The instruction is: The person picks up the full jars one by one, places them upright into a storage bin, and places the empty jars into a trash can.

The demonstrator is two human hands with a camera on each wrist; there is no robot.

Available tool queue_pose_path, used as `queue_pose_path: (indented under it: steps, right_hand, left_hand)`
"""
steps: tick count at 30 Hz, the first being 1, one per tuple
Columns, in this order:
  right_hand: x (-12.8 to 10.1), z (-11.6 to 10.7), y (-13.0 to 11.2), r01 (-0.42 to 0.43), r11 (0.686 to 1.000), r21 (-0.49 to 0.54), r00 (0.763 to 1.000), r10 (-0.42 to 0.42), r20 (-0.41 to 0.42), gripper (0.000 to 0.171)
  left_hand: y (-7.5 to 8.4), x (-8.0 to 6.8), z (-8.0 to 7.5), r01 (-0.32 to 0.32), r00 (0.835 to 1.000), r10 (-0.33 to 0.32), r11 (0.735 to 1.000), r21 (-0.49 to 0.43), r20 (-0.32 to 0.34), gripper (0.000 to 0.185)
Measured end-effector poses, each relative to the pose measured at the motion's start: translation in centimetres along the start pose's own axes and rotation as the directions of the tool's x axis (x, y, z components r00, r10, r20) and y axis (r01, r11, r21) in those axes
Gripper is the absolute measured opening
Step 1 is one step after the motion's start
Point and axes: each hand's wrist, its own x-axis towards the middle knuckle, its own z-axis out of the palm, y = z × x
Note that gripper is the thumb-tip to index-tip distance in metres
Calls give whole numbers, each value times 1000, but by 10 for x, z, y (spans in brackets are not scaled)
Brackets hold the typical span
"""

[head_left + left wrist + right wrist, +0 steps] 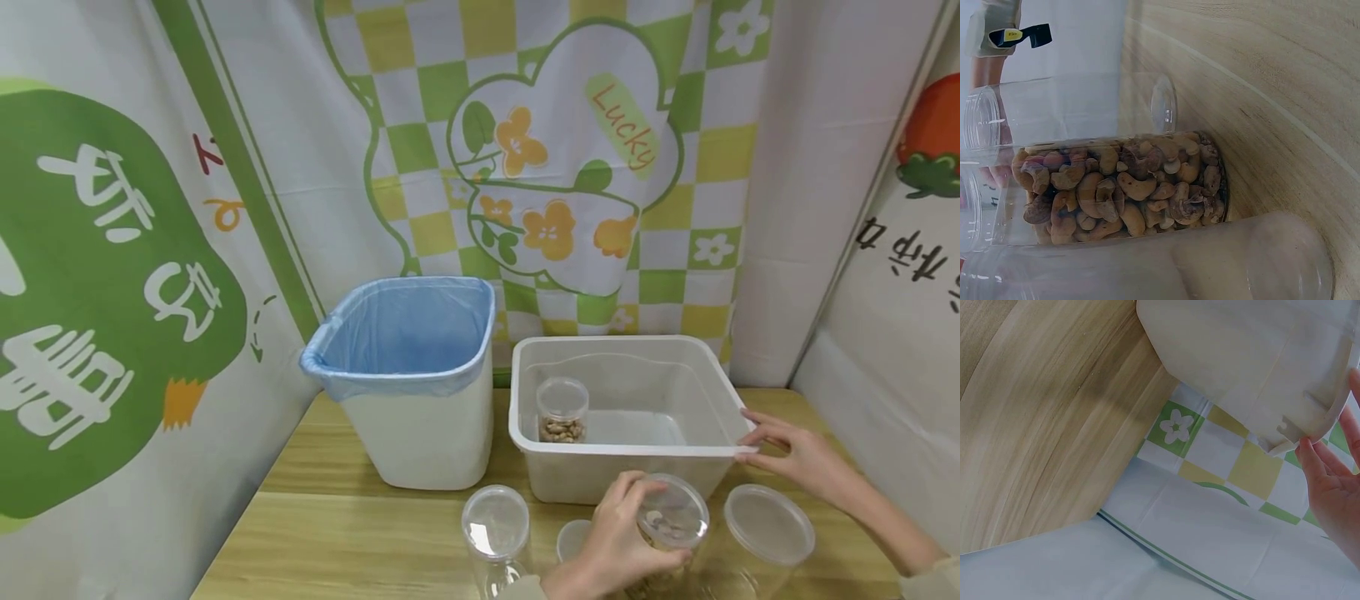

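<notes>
In the head view my left hand (618,537) grips a clear lidded jar (672,510) near its top, thumb and fingers around its sides. Cashews and other nuts (1129,190) fill much of a jar in the left wrist view. My right hand (798,454) pinches the right front corner of the white plastic bin (630,475), also seen in the right wrist view with the thumb under the bin's rim (1319,434). Inside the bin, at the left, stands a smaller lidded jar (562,408) partly filled with nuts.
Clear lidded jars stand on either side of the left hand: one at left (497,525), one at right (768,525). Partly hidden behind that hand is a smaller lid (572,540). A white trash can (427,442) with a blue liner stands left of the bin. Printed curtains enclose the wooden table (322,521).
</notes>
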Motion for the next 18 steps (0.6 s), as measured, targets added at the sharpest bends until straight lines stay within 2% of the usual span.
queue_pose_path:
  steps: [8, 13, 18]
  right_hand:
    - [-2, 2, 2, 3, 1000, -7, 1000, -3, -24, 16]
    - [-2, 2, 2, 9, 1000, 5, 999, -9, -37, 17]
    - [0, 1, 1, 6, 1000, -7, 999, -6, -32, 16]
  left_hand:
    - [4, 6, -5, -34, 990, 34, 999, 2, -137, 63]
    - [10, 12, -14, -45, 987, 46, 999, 9, -153, 62]
    - [16, 17, -22, -23, 989, 21, 1000, -15, -148, 61]
